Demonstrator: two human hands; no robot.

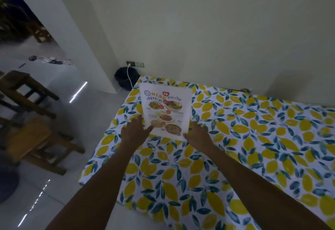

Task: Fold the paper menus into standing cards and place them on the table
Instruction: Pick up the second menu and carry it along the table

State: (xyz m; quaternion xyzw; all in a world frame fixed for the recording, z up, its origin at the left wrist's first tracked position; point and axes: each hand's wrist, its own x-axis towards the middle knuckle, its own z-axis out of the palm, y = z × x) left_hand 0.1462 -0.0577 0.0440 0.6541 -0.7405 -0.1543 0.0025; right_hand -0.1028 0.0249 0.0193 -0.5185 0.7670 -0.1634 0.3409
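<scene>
A white paper menu [165,108] with food pictures and a coloured "MENU" heading stands near the far left corner of the table [253,148], which wears a lemon-print cloth. My left hand [135,130] lies at the menu's lower left edge, fingers spread, thumb touching the paper. At the lower right corner my right hand [196,133] rests with its fingers extended against the paper's edge. Whether the menu is folded cannot be told; its back is hidden.
The table's far edge meets a pale wall [217,30]. A dark bin [125,79] and a wall socket with a white cable [135,64] sit beyond the table corner. Wooden chairs [30,121] stand on the shiny floor at the left.
</scene>
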